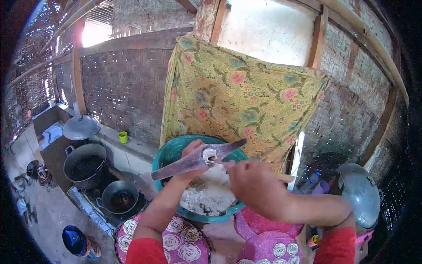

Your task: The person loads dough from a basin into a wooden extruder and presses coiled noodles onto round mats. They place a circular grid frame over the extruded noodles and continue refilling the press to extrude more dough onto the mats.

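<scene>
My left hand [192, 148] is closed around a wooden press [182, 166], a long tapered bar with a round hole in its middle. White dough [209, 153] lines that hole. In my right hand [252, 176] is a wooden-handled stick [285, 177]; its thin other end points to the hole, and its tip is hard to make out. Both hands are above a teal basin [214, 217] holding crumbly white dough [206, 198]. Nearer me, white coiled noodle nests [190, 252] lie on a pink round tray [200, 243], with more on a second pink tray [259, 246].
A patterned yellow cloth [228, 97] hangs behind the basin. Left are a large pot [85, 163], a wok [118, 198], a metal lid [81, 127] and a green cup [123, 137]. A dark blue container [77, 242] stands on the floor; a large metal lid [361, 193] leans right.
</scene>
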Motion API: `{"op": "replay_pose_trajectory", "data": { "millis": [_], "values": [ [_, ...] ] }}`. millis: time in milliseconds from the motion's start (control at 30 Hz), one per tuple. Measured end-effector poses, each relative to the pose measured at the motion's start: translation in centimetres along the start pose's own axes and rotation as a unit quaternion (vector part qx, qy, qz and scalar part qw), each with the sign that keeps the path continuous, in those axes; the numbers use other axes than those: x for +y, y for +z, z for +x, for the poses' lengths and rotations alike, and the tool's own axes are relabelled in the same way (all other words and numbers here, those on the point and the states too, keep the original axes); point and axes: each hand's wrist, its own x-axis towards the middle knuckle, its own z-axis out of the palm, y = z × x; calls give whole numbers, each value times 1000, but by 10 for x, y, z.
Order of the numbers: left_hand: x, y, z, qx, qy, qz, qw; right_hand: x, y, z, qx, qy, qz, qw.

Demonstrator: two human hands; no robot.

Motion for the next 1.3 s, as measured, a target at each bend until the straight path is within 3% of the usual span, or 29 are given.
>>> {"op": "replay_pose_trajectory", "data": {
  "millis": [67, 167, 233, 333, 400, 533, 600, 700, 767, 800, 833, 867, 900, 933, 1000, 1033, 1067, 1167, 1200, 1267, 1300],
  "values": [
    [3, 0, 2, 20, 19, 108, 994, 23, -26, -5, -26, 9, 38, 999],
    [-4, 2, 2, 43, 40, 110, 992, 41, -37, -2, -35, 32, 50, 998],
    [3, 2, 1, 39, 32, 117, 992, 35, -20, 7, -22, -25, 76, 997],
    [6, -2, 0, 27, 21, 127, 991, 12, 3, 22, -4, -37, 61, 997],
    [-2, 1, -3, 14, 21, 126, 992, -12, 20, 36, 33, 3, 85, 996],
    [-39, 17, -11, 45, -83, -2, 996, -53, 55, 45, 70, 56, 16, 996],
    [-30, 15, -10, 55, -105, -16, 993, -44, 37, 29, 54, 4, -41, 998],
    [-12, 7, -5, 20, -66, 48, 997, -25, 14, -9, 22, 39, 31, 999],
    [-27, 11, -9, 68, -95, 34, 993, -2, -3, -39, 0, 45, 67, 997],
    [-19, 6, -7, 72, -97, 33, 992, 14, -17, -53, -46, 75, 159, 983],
    [-4, -3, 0, 84, -38, 90, 992, 23, -24, -60, -91, 103, 249, 959],
    [5, -8, 4, 93, 23, 147, 985, 21, -14, -63, -90, 102, 246, 960],
    [-30, 1, -5, 113, 12, 61, 992, 10, 13, -64, -119, 108, 291, 943],
    [-19, -1, -6, 110, 16, 59, 992, -5, 45, -66, -148, 117, 336, 923],
    [9, -6, -2, 176, -136, -211, 952, -58, 130, -54, -224, 72, 298, 925],
    [9, -17, -6, 167, -51, 52, 983, -83, 171, -58, -175, 71, 319, 929],
    [10, -26, -15, 185, -51, 92, 977, -97, 192, -61, -125, 70, 339, 930],
    [38, -63, -26, 270, -167, -20, 948, -69, 150, -57, -133, 144, 394, 898],
    [62, -83, -31, 290, -227, -144, 918, -60, 140, -62, -132, 146, 398, 896],
    [148, -97, -2, 388, -78, -394, 830, -44, 120, -77, 51, 195, 669, 715],
    [162, -97, 0, 386, -84, -390, 832, -41, 95, -82, 12, 159, 834, 528]
  ]
}}
